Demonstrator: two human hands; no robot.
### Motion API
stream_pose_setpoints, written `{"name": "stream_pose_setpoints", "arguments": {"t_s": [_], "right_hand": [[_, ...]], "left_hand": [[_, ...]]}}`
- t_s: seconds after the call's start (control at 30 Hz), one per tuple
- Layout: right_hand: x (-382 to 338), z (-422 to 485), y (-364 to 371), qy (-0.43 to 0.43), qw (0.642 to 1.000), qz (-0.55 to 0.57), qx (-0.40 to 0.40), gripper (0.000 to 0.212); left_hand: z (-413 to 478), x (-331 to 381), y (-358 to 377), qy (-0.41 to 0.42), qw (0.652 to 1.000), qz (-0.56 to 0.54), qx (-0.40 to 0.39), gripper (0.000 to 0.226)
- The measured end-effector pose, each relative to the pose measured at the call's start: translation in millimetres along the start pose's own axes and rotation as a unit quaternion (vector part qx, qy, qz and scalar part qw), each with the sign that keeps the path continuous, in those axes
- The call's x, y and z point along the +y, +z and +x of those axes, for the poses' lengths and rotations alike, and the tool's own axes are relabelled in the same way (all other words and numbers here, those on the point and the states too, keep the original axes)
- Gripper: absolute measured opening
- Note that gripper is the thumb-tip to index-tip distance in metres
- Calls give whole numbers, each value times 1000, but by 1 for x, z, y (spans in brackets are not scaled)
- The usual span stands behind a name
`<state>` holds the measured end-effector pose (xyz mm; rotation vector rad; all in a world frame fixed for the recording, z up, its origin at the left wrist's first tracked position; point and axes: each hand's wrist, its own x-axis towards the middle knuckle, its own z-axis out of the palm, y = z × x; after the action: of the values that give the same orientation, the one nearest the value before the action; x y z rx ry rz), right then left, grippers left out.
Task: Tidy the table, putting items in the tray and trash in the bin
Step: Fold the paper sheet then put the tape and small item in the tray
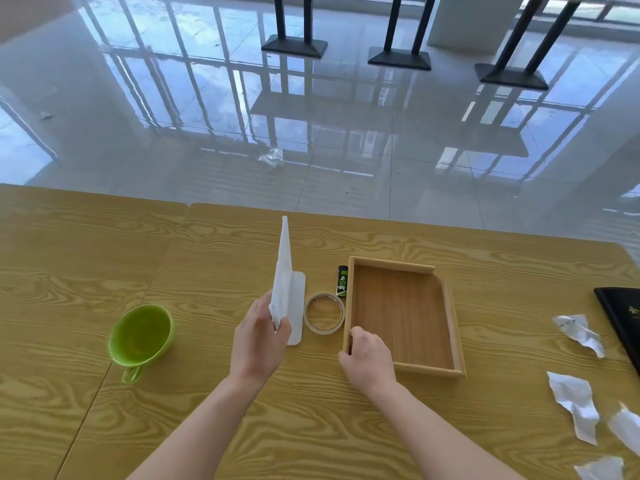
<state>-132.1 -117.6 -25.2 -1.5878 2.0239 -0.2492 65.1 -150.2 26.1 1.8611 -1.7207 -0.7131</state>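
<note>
The left hand pinches a thin white sheet by its lower edge, upright above the bench; it looks light and floppy. The right hand grips the empty tray at its near-left corner.

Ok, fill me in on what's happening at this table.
A person is tidying up. The left hand holds a white paper sheet up on edge, and the right hand grips the near-left corner of the empty wooden tray. A tape roll, lighter, green cup and crumpled paper scraps lie on the table.
</note>
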Motion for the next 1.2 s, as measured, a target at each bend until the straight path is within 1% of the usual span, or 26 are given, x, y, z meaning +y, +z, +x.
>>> {"name": "stream_pose_setpoints", "arguments": {"t_s": [0.27,0.5,0.63,0.67,0.73,0.77,0.87,1.07,1.2], "right_hand": [[-34,26,7,-13,1000,-8,-12,14],[-70,51,17,-27,999,-21,-23,17],[-92,67,23,-32,999,-23,-28,15],[-97,71,25,-33,999,-22,-28,15],[-109,80,28,-35,999,-21,-31,17],[-114,84,29,-35,999,-21,-34,17],[-130,95,33,-34,998,-24,-36,14],[-157,111,42,-28,999,-20,-35,16],[-171,118,47,-22,999,-22,-37,12]], "left_hand": [[31,-17,-19,9,1000,6,20,23],[61,-44,-41,-3,999,6,48,19],[78,-59,-54,-1,999,12,53,14],[83,-61,-58,3,998,12,57,17],[92,-66,-64,12,998,13,65,31],[97,-69,-67,13,998,13,64,31],[113,-80,-75,8,998,17,62,15],[138,-97,-89,15,997,20,70,13],[152,-108,-95,6,998,23,65,12]]}}
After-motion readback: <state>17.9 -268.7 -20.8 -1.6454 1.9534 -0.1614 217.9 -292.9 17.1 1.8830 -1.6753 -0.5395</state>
